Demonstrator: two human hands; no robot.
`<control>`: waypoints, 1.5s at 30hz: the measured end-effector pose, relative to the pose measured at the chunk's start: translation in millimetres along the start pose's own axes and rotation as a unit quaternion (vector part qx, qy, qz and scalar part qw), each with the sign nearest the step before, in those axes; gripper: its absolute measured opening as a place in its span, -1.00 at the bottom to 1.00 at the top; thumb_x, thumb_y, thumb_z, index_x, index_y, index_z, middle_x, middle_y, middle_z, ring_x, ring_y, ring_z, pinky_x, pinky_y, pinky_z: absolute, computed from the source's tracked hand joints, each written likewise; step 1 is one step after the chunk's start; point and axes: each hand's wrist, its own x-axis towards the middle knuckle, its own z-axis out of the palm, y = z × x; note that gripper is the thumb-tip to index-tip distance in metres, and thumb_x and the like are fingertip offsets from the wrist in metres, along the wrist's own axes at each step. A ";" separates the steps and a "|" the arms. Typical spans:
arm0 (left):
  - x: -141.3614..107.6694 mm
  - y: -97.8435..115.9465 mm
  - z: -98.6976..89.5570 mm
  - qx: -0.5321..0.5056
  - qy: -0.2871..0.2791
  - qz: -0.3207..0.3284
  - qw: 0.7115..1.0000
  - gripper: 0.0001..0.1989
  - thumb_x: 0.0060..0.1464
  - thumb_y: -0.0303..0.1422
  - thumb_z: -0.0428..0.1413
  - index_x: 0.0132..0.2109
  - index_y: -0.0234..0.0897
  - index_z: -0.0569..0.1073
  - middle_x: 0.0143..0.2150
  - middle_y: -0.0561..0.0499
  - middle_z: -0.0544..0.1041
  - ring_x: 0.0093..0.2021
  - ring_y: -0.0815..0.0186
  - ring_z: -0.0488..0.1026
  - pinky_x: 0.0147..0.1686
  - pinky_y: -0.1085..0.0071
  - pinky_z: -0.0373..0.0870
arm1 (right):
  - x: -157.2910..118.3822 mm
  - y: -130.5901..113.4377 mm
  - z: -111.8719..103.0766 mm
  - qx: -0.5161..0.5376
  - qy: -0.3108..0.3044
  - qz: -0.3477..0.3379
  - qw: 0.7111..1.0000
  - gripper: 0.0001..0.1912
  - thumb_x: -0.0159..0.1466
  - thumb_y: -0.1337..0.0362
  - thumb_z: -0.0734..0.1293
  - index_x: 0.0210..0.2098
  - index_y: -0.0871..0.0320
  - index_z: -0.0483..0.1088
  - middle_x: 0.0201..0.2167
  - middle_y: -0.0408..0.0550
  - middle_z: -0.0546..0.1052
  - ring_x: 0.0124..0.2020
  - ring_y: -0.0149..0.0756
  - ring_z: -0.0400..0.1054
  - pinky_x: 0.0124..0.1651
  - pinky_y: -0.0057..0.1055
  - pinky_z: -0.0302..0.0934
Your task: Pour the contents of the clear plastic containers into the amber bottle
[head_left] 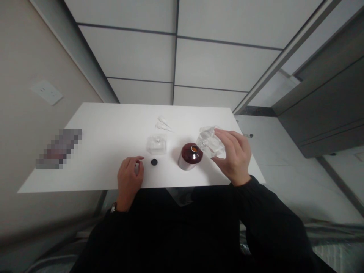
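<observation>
My right hand [236, 154] reaches over the right part of the table, thumb and fingers spread around a clear, crumpled-looking or faceted container [209, 141] with a round neck-like part. Just left of it stands a dark red-brown bottle [187, 157], its mouth uncovered. My left hand [131, 175] rests near the table's front edge, fingers loosely bent and thumb apart, holding nothing. Close to its fingertips lies a small round black cap [154, 162]. Behind the cap is a clear square glass bottle [157, 145] with a short neck.
Two small translucent cone-shaped pieces [163, 124] lie toward the back of the white table [105, 125]. A blurred-out flat object [58, 149] is at the left edge. A wall socket [47, 92] is on the left wall, and a panelled wall [142, 53] rises behind the table.
</observation>
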 end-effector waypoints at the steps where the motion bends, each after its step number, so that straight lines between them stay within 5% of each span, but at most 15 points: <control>1: 0.1 0.3 -0.1 0.000 -0.001 -0.001 1.000 -0.80 0.37 -0.40 0.05 -0.02 -0.27 0.57 -0.18 -0.10 0.59 -0.17 0.15 0.52 -0.08 0.21 0.45 | -0.1 0.0 0.0 -0.002 -0.002 0.001 1.000 -0.29 0.38 0.26 0.48 0.46 0.01 0.24 0.16 0.05 0.65 0.09 0.00 0.52 0.15 -0.05 0.43; 26: -0.1 2.4 -1.0 -0.002 -0.011 -0.016 1.000 -0.79 0.38 -0.39 0.02 -0.04 -0.26 0.56 -0.15 -0.12 0.61 -0.11 0.12 0.52 -0.05 0.18 0.44 | 4.9 0.4 -4.1 -0.022 -0.001 -0.043 0.999 -0.25 0.40 0.28 0.49 0.49 0.08 0.21 0.15 0.05 0.66 0.07 -0.02 0.51 0.05 -0.11 0.43; 45: -0.4 3.5 -2.5 0.004 -0.004 0.002 1.000 -0.79 0.41 -0.39 0.02 -0.04 -0.28 0.57 -0.17 -0.11 0.59 -0.15 0.12 0.51 -0.08 0.20 0.44 | 2.2 4.1 -4.0 -0.029 -0.022 -0.031 0.999 -0.30 0.42 0.24 0.46 0.47 0.01 0.22 0.20 0.02 0.64 0.11 -0.01 0.51 0.15 -0.06 0.39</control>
